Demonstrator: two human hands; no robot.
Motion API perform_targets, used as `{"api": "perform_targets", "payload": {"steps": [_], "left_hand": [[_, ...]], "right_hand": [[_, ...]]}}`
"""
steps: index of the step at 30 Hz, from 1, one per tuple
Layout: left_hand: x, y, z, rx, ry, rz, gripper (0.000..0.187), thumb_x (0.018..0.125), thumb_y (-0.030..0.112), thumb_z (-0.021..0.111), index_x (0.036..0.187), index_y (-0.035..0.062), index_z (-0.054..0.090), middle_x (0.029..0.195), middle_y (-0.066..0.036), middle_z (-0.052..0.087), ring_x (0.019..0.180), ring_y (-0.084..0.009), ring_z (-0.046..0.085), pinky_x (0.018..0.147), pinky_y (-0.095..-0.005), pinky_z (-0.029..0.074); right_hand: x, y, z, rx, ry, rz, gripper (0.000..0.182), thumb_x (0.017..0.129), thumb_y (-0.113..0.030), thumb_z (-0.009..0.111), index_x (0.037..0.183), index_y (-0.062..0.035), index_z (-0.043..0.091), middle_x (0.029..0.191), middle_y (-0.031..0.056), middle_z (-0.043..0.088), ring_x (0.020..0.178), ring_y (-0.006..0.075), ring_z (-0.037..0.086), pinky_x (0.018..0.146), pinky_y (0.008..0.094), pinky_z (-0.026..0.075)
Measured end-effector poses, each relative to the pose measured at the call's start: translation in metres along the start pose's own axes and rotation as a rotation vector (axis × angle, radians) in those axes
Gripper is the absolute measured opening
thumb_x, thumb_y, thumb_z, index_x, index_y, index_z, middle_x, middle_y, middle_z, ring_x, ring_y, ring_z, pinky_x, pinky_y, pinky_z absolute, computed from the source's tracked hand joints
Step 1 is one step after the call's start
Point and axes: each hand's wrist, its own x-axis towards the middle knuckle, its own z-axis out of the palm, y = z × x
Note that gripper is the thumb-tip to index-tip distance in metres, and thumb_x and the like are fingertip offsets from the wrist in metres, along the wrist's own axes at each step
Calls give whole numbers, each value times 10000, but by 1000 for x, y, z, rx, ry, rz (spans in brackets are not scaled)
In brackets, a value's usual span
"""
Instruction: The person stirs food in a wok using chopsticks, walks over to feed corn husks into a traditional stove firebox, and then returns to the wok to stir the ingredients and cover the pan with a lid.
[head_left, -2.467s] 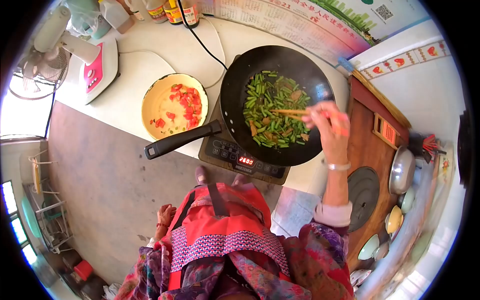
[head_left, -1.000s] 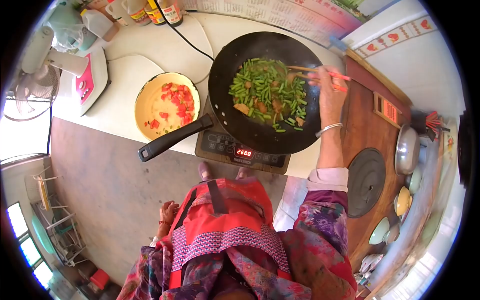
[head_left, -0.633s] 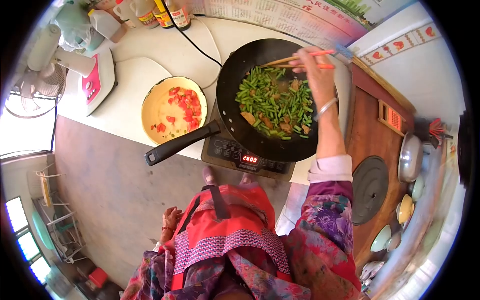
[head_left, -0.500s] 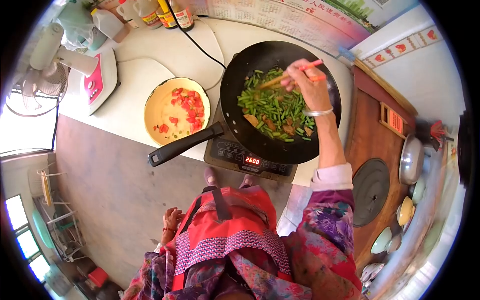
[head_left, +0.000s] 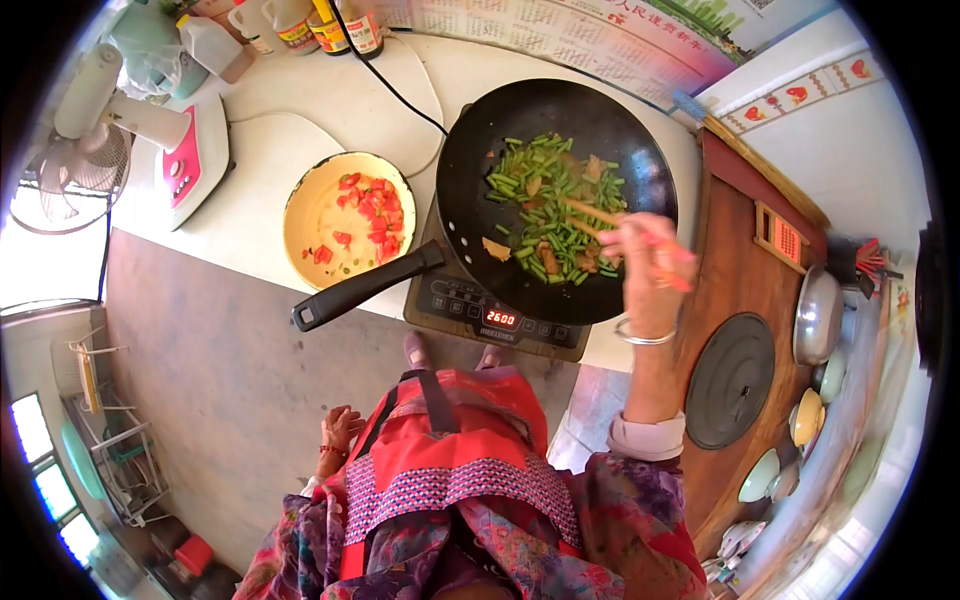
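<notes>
My right hand [head_left: 652, 262] is closed around a pair of chopsticks [head_left: 592, 216] with red ends, at the right rim of the black wok [head_left: 490, 285]. The chopstick tips reach into chopped green beans [head_left: 548, 215] mixed with brownish pieces. My left hand [head_left: 343, 428] hangs low beside the red apron, away from the counter, with fingers apart and nothing in it. Left of the wok, a cream enamel bowl [head_left: 308, 215] holds chopped red pieces [head_left: 376, 212]. The wok sits on an induction cooker [head_left: 455, 305] showing 2600, its handle [head_left: 370, 287] pointing lower left.
Bottles [head_left: 290, 28] stand at the back left, near a pink and white scale [head_left: 190, 165] and a fan [head_left: 85, 165]. A black cable runs behind the wok. At right are a round dark lid [head_left: 732, 380], a grater [head_left: 780, 238], a metal basin [head_left: 818, 315] and several bowls.
My right hand has moved down and to the right with the chopsticks, from above the beans to the wok's right rim. The beans have shifted in the wok.
</notes>
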Motion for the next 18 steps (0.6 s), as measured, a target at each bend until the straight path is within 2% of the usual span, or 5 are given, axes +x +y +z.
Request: {"api": "perform_targets", "payload": {"steps": [6, 9, 11, 15, 18], "left_hand": [[6, -8, -8, 61, -4, -7, 347, 807, 203, 529, 1081, -8, 497, 927, -192, 597, 747, -279, 622, 608, -334, 518], [5, -7, -8, 64, 22, -17, 347, 801, 202, 533, 1075, -10, 498, 917, -188, 600, 742, -272, 621, 604, -337, 517], [3, -2, -8, 81, -24, 19, 395, 836, 217, 500, 1134, -36, 447, 993, -241, 562, 840, -320, 598, 701, -390, 515], [5, 1, -6, 113, -27, 14, 418, 834, 227, 504, 1146, -43, 441, 998, -249, 559, 857, -320, 596, 708, -393, 513], [13, -6, -8, 139, -18, 32, 339, 788, 195, 543, 1049, -18, 508, 897, -178, 605, 752, -281, 623, 625, -341, 519]], "right_hand": [[41, 45, -31, -3, 280, -12, 149, 844, -95, 532, 876, 43, 580, 766, 111, 616, 658, 139, 613, 576, 225, 496], [33, 49, -21, 121, 85, 62, 157, 846, -98, 524, 849, 47, 584, 748, 97, 603, 666, 156, 623, 570, 241, 512], [26, 17, -31, 84, 111, 89, 156, 845, -97, 523, 845, 47, 583, 748, 98, 603, 665, 160, 625, 559, 244, 514], [11, -3, -63, -190, 213, 125, 152, 840, -104, 532, 847, 40, 580, 752, 100, 603, 657, 161, 627, 543, 245, 514], [6, 21, -45, -70, 223, 258, 161, 843, -114, 532, 861, 40, 573, 750, 101, 603, 649, 161, 626, 545, 252, 513]]}}
